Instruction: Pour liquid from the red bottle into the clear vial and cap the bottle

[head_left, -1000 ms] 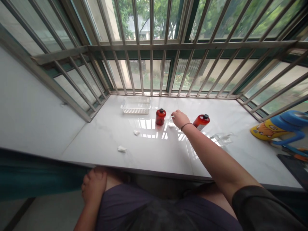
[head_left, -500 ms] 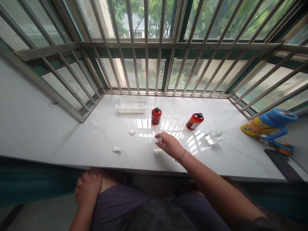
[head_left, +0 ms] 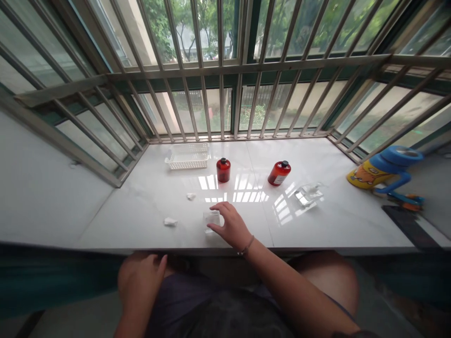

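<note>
My right hand [head_left: 230,226] curves round a small clear, box-like container [head_left: 210,220] near the front edge of the white counter. Its thumb is at the near side and its fingers at the far side. The container's right part is hidden by the hand. My left hand [head_left: 148,274] is at my left knee, below the counter edge, holding nothing, its thumb apart from the fingers. Two crumpled white scraps [head_left: 170,222] [head_left: 190,196] lie left of the container. Beyond it stands a red bottle [head_left: 223,171] with a black cap. Another red bottle [head_left: 279,173], labelled, appears tilted farther right.
A clear bottle-like object [head_left: 308,195] lies on the right of the white counter [head_left: 134,206]. A white perforated basket [head_left: 186,164] sits at the back left. At the right are a blue-and-yellow flask [head_left: 380,171] and a dark flat object [head_left: 400,223]. Metal bars [head_left: 221,103] enclose the back.
My right hand and the clear container have moved left and nearer to me. My left hand has shifted on the knee, its thumb now lifted. The camera view has shifted slightly.
</note>
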Demonstrator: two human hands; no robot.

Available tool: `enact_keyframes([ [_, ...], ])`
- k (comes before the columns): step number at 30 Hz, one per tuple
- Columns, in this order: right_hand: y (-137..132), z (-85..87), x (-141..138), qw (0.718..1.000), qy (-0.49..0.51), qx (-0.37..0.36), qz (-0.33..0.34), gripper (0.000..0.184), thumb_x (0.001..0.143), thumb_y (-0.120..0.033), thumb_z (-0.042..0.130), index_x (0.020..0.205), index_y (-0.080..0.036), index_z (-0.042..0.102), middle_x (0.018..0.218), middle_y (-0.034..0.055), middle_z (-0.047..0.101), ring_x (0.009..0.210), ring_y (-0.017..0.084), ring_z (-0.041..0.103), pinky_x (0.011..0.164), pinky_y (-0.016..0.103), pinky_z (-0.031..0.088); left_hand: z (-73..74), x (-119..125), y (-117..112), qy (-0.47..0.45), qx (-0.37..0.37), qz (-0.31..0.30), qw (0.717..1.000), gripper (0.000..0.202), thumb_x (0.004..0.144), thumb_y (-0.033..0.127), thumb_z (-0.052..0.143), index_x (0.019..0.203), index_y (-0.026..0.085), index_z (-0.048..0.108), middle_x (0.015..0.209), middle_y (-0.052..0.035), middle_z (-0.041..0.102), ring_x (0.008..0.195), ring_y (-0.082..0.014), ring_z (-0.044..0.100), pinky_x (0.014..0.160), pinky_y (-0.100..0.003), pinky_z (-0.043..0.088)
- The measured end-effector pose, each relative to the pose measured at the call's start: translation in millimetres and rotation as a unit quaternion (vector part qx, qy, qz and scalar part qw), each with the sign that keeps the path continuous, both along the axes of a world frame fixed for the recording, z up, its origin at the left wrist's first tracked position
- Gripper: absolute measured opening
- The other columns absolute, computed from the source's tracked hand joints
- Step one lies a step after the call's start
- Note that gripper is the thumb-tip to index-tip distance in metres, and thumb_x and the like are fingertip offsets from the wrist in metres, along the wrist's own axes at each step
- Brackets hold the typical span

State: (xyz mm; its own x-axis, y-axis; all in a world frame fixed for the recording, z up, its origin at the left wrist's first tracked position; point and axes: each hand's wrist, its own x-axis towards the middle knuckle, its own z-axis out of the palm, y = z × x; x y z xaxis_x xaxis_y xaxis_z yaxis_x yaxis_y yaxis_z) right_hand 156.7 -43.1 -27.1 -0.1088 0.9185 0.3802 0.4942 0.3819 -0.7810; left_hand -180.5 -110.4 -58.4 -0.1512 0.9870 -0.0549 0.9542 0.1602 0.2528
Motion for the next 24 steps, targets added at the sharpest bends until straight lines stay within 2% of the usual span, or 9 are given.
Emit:
enact_keyframes([
  [2,-1,-4.4,8,1.000,0.017,-0.007,-0.021,0.056,0.082,-0.023,0.095,0.130,-0.027,0.067,0.125,0.0085,0.072,0.117,0.030,0.068,0.104,0.049,0.059,14.8,34,-1,-0.043,0.069,-0.086,0.993,0.043,0.102,0.052,0.057,0.125,0.020,0.075,0.121,-0.0143,0.080,0.114,-0.0359,0.077,0.102,-0.048,0.062],
  [5,0,-11.3,12,0.999,0.034,-0.020,-0.030,0.059,0.080,-0.028,0.098,0.130,-0.026,0.067,0.117,0.0069,0.076,0.108,0.028,0.071,0.097,0.046,0.060,37.0,88,10,-0.050,0.228,-0.186,0.954,0.060,0.102,0.053,0.069,0.151,0.020,0.059,0.136,-0.0179,0.075,0.125,-0.0376,0.073,0.109,-0.050,0.059],
  [7,2,-13.9,10,0.999,0.040,-0.024,-0.024,0.059,0.079,-0.028,0.099,0.129,-0.026,0.069,0.112,0.0048,0.077,0.108,0.027,0.072,0.099,0.045,0.059,47.1,116,27,-0.066,0.248,-0.245,0.935,0.084,0.095,0.051,0.081,0.164,0.020,0.043,0.146,-0.0205,0.070,0.133,-0.0389,0.068,0.113,-0.051,0.057],
  [10,7,-13.4,4,0.999,0.041,-0.026,-0.020,0.059,0.075,-0.025,0.101,0.125,-0.026,0.070,0.107,0.0029,0.078,0.105,0.026,0.072,0.097,0.043,0.058,52.2,141,61,-0.082,0.174,-0.300,0.934,0.116,0.081,0.039,0.096,0.172,0.021,0.025,0.159,-0.0228,0.060,0.143,-0.0410,0.062,0.117,-0.054,0.054],
  [13,13,-10.2,-2,0.999,0.030,-0.023,-0.016,0.057,0.074,-0.019,0.100,0.122,-0.026,0.071,0.103,0.0017,0.078,0.100,0.026,0.071,0.093,0.043,0.056,49.3,151,88,-0.101,0.047,-0.313,0.943,0.127,0.076,0.028,0.098,0.174,0.024,0.019,0.144,-0.0190,0.071,0.134,-0.0398,0.069,0.110,-0.051,0.056],
  [16,18,-8.7,-4,1.000,0.019,-0.021,-0.011,0.054,0.071,-0.014,0.100,0.117,-0.027,0.074,0.098,0.0012,0.077,0.097,0.027,0.068,0.090,0.043,0.056,42.1,153,101,-0.158,-0.016,-0.275,0.948,0.128,0.074,0.028,0.098,0.175,0.025,0.020,0.140,-0.0176,0.074,0.131,-0.0386,0.071,0.107,-0.048,0.057],
  [18,20,-9.9,-4,1.000,0.019,-0.023,-0.010,0.053,0.070,-0.015,0.101,0.115,-0.027,0.075,0.095,0.0011,0.076,0.096,0.028,0.068,0.089,0.042,0.056,35.1,152,103,-0.197,-0.015,-0.262,0.944,0.128,0.072,0.030,0.099,0.175,0.027,0.023,0.145,-0.0165,0.072,0.136,-0.0385,0.068,0.114,-0.052,0.053],
  [21,18,-13.4,-5,0.999,0.033,-0.026,-0.018,0.048,0.072,-0.017,0.101,0.112,-0.027,0.075,0.096,0.0022,0.077,0.096,0.027,0.070,0.089,0.043,0.057,23.4,150,101,-0.220,0.012,-0.263,0.939,0.122,0.072,0.031,0.099,0.172,0.028,0.029,0.154,-0.0150,0.066,0.145,-0.0393,0.062,0.128,-0.060,0.040],
  [24,13,-16.5,-7,0.998,0.053,-0.028,-0.030,0.040,0.078,-0.018,0.097,0.110,-0.026,0.074,0.103,0.0044,0.076,0.098,0.027,0.073,0.090,0.043,0.059,15.5,148,99,-0.225,0.022,-0.253,0.941,0.117,0.074,0.031,0.097,0.171,0.027,0.032,0.156,-0.0151,0.065,0.149,-0.0394,0.059,0.132,-0.061,0.036],
])
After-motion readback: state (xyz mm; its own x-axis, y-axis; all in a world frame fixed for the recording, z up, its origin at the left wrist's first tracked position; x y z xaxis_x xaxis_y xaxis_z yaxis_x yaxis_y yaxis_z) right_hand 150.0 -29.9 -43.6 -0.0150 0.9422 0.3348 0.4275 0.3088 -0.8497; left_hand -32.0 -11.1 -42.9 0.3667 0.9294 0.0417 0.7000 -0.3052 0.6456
